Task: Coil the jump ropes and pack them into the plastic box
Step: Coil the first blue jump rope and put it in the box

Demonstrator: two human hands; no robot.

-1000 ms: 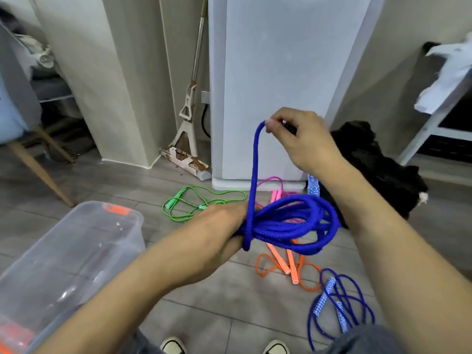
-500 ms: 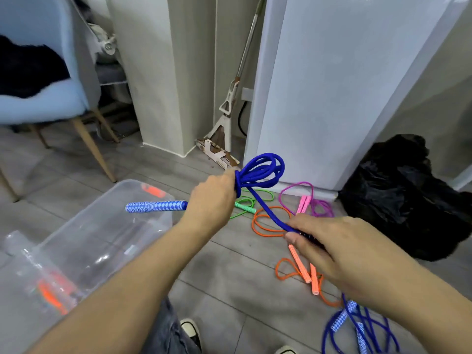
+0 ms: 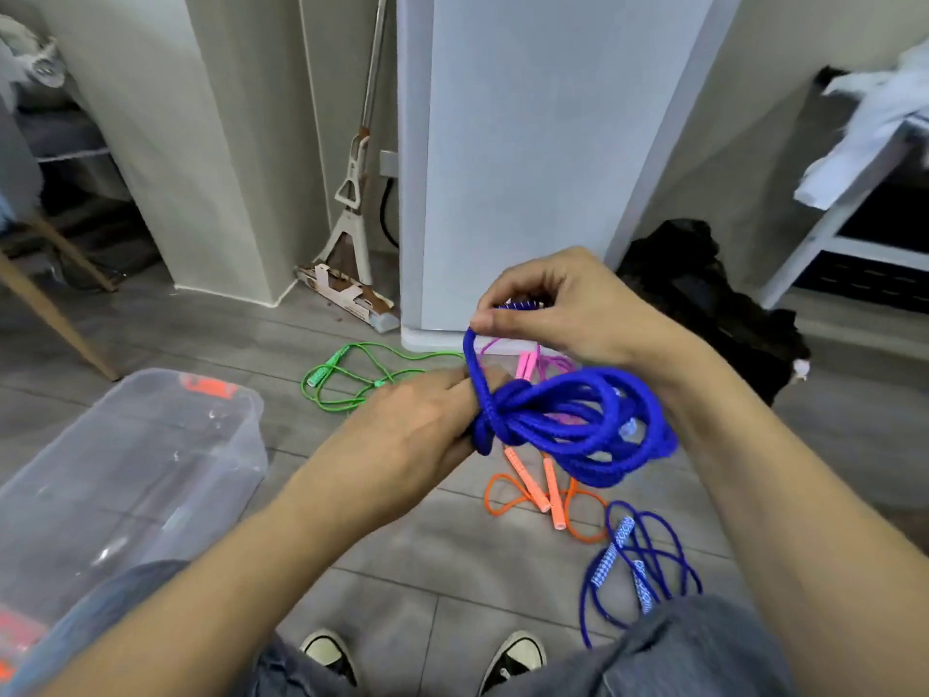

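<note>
Right now I see the thick blue jump rope (image 3: pixel 578 425) bunched into several loops and held in the air above the floor, between both hands. My view shows the left hand (image 3: pixel 417 435) wrapped around the gathered end of the coil, fingers curled tight on it. One strand rises from that bunch to the right hand (image 3: pixel 553 309), which pinches the rope's patterned handle between thumb and fingers just above the coil. Below the coil, on the grey floor, lie an orange rope (image 3: pixel 548 495) and a pink rope (image 3: pixel 528 364), partly hidden behind the blue loops. A green rope (image 3: pixel 347 379) lies further left, near the white cabinet (image 3: pixel 528 143). A second, thinner blue rope (image 3: pixel 633 560) sits by my right knee. The clear plastic box (image 3: pixel 151 445) stands open on the floor at the left, apart from all the ropes.
</note>
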